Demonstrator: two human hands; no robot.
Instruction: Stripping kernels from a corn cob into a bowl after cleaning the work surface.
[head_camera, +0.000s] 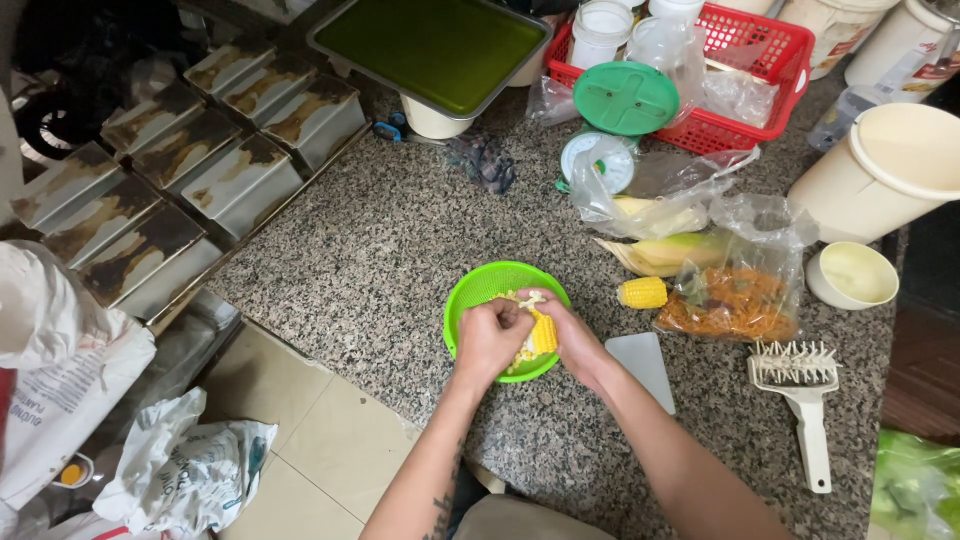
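My left hand (489, 338) and my right hand (572, 337) are together over a green plastic colander (478, 286) on the granite counter (380, 240). Both grip a short piece of yellow corn cob (543, 331) between them. Loose corn kernels (520, 298) lie in the colander under my hands. Another cut piece of corn cob (642, 292) rests on the counter just right of the colander.
A clear bag with husked corn (665, 250), a bag of orange shreds (732, 305), a white scraper (643, 366), a spiked white tool (805, 390), a small bowl (852, 275), a bucket (885, 170), a red basket (745, 60), a green tray (435, 45), loaf tins (190, 160) at left.
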